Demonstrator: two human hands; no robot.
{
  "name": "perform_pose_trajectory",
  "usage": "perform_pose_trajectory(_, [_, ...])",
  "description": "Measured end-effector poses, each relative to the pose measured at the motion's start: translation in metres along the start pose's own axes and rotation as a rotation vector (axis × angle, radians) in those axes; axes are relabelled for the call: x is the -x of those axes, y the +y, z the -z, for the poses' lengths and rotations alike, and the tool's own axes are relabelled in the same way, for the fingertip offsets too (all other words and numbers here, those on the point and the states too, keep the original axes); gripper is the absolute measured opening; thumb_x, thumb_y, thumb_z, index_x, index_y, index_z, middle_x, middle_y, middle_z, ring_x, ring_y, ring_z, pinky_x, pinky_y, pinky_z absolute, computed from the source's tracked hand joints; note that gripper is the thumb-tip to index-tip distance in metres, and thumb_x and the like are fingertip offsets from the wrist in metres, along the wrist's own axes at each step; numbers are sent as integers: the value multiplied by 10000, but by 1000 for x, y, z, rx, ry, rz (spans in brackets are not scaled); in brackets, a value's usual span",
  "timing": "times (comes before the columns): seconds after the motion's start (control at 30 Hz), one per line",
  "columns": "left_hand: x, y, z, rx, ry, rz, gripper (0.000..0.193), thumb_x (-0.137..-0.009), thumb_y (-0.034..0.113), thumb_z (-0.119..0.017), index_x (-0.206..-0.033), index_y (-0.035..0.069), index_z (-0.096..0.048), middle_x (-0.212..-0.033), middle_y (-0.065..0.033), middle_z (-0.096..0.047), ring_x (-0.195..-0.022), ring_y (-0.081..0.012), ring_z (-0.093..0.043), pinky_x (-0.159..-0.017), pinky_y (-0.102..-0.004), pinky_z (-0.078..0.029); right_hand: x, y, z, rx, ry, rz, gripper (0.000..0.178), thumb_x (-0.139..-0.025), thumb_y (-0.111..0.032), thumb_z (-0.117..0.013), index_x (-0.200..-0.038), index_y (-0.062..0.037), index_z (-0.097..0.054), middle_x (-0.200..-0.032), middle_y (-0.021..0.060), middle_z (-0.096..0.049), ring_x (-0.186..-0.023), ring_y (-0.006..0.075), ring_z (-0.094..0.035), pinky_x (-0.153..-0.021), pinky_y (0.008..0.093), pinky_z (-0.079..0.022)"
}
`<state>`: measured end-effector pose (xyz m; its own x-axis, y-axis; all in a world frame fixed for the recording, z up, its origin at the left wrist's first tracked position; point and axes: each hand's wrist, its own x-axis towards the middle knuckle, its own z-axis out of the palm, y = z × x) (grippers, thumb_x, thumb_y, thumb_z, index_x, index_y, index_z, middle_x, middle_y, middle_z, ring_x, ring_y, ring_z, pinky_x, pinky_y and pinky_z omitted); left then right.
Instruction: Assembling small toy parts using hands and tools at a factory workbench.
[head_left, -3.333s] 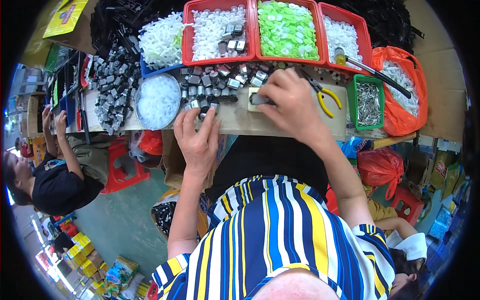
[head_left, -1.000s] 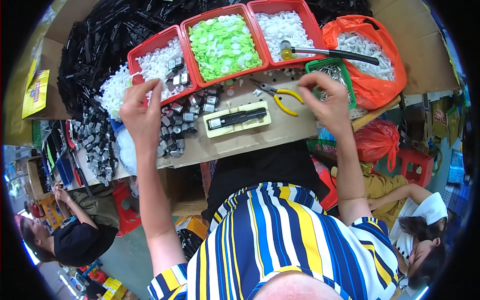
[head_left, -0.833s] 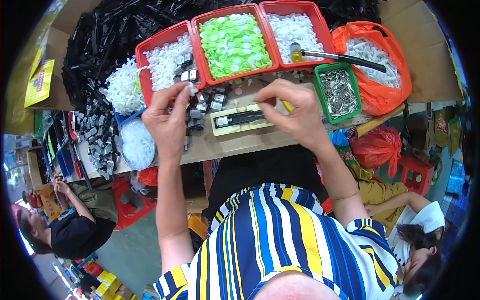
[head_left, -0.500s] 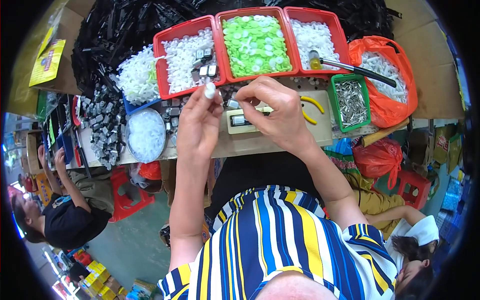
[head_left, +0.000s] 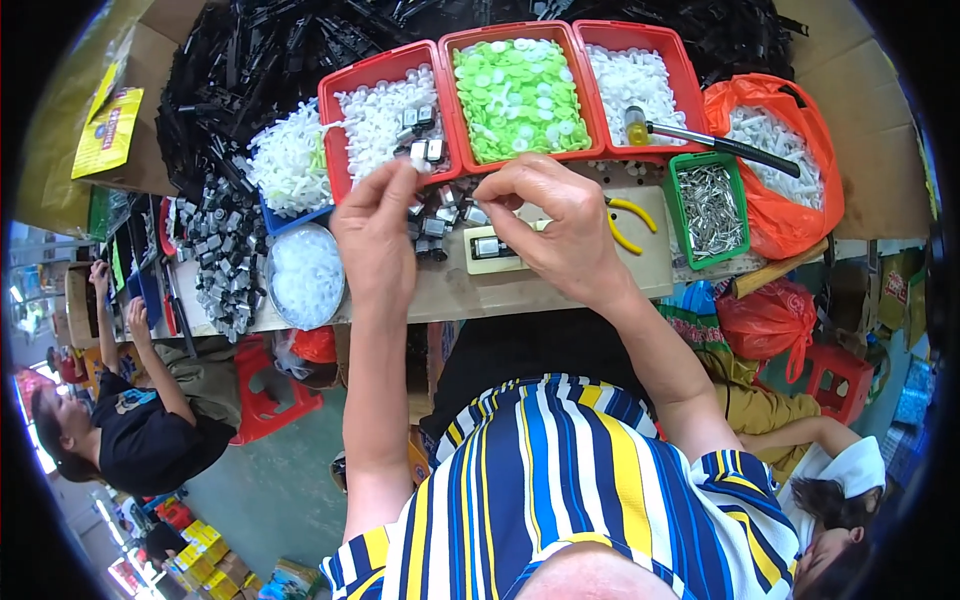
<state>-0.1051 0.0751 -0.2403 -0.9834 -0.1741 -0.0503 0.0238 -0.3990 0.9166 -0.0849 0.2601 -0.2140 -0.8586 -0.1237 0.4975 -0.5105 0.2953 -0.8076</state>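
Observation:
My left hand is raised in front of the left red tray, its thumb and fingers pinched on a small white plastic part, mostly hidden by the fingertips. My right hand hovers over the cream fixture block, fingers curled into a pinch; what sits between its fingertips is too small to make out. A black and silver piece lies in the block, partly covered by the right hand. Several small metal motors are scattered on the table between my hands.
Red trays hold white parts, green discs and more white parts. A hammer lies across the right tray and orange bag. Yellow-handled pliers, a green metal-pin basket and clear-parts bowl are near. Co-workers sit both sides.
My left hand has turned and shifted slightly left, so the white part now shows less, near the left tray's front edge. My right hand stays almost in place, still pinched.

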Motion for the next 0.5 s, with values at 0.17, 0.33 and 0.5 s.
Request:
perform_pose_trajectory(0.17, [28, -18, -4, 286, -177, 292, 152, -948, 87, -696, -1071, -1, -710, -1011, -80, -732, -906, -166, -689, -851, -285, -519, 5, 1, 7, 31, 12, 19, 105, -802, 44, -713, -897, 13, -681, -835, 123, -670, -786, 248, -665, -690, 344, -527])
perform_pose_trajectory(0.33, [35, -19, -13, 285, -223, 271, 157, -936, 74, -709, -1065, -16, -711, -991, -73, -730, -908, -156, -685, -839, -275, -515, 10, 1, 16, 90, -7, 38, 126, -787, 64, -722, -899, 15, -690, -849, 119, -678, -784, 236, -673, -690, 335, -534])
perform_pose_trajectory(0.5, [39, -12, -16, 84, -225, 194, 139, -905, 40, -736, -1026, -29, -731, -931, -60, -733, -847, -130, -677, -797, -248, -522, 12, -2, 23, 180, -64, 79, 127, -778, 54, -717, -887, 5, -674, -829, 128, -662, -793, 280, -665, -697, 359, -525])
